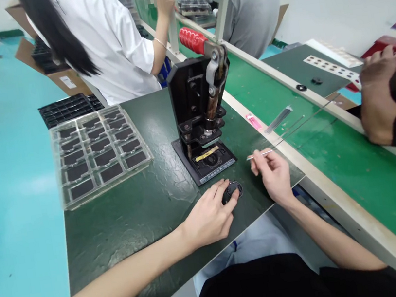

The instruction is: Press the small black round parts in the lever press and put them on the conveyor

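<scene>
My left hand (210, 213) rests on the green table mat, its thumb and fingers closed around the edge of a small round black part (234, 190). A thin pale stick (261, 154) is pinched between the thumb and fingers of my right hand (272, 175), which hovers at the table's right edge. Just beyond both hands stands a black toggle press (198, 99) with a red handle (193, 40). Its base (207, 179) carries a round recess, with a yellow strip (206, 153) across it.
A clear plastic tray (105, 183) holding several dark flat pieces lies at left, near black trays (67, 110). The green conveyor (316, 151) runs along the right, bearing a bundle of thin strips (278, 119). Co-workers sit opposite; another person's hands (381, 88) are at far right.
</scene>
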`<state>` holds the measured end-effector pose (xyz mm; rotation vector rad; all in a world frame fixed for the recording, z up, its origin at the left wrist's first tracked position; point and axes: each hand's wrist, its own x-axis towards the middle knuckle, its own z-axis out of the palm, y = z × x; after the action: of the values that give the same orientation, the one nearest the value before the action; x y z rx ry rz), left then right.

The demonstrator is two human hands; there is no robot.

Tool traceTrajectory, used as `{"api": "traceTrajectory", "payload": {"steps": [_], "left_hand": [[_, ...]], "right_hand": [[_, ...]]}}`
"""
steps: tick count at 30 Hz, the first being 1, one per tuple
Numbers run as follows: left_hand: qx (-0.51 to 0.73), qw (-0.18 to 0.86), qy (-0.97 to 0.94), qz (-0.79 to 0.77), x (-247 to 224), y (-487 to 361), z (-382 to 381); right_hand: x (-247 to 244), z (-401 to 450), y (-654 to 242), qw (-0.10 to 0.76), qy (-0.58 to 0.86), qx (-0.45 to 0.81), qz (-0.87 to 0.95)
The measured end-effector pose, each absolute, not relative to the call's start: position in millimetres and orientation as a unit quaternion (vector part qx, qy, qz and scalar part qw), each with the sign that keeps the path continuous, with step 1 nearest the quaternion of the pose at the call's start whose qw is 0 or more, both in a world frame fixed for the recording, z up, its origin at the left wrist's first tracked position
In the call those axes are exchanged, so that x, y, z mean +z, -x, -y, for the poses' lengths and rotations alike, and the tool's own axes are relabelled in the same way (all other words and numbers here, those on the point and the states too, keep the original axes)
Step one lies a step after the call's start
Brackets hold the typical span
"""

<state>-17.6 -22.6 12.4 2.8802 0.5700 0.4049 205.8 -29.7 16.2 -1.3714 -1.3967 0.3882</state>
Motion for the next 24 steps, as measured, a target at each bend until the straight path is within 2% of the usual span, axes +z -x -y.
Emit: {"api": "traceTrajectory", "payload": {"steps": [2,5,10,15,20,24], "left_hand": [[0.139,0.086,-0.968,-0.191,12.6,17.5,22.2],[0.146,0.083,-0.967,-0.191,13.2,17.6,22.0],[0.15,0.077,-0.966,-0.196,15.1,18.5,22.9],[0.194,0.006,-0.962,-0.193,18.3,18.5,26.4],[0.265,-0.064,-0.948,-0.167,18.4,18.3,30.7],[0.27,-0.077,-0.943,-0.18,18.2,18.5,32.1]], "right_hand": [[17.2,33.2,-211.8,0.552,0.585,0.112,0.583],[21.6,45.5,-214.3,0.499,0.552,0.07,0.664],[29.5,60.4,-209.1,0.374,0.513,0.101,0.766],[27.0,56.3,-217.1,0.28,0.496,0.139,0.81],[22.4,52.4,-224.9,0.296,0.461,0.156,0.822],[30.3,37.2,-227.1,0.316,0.475,0.181,0.801]]}}
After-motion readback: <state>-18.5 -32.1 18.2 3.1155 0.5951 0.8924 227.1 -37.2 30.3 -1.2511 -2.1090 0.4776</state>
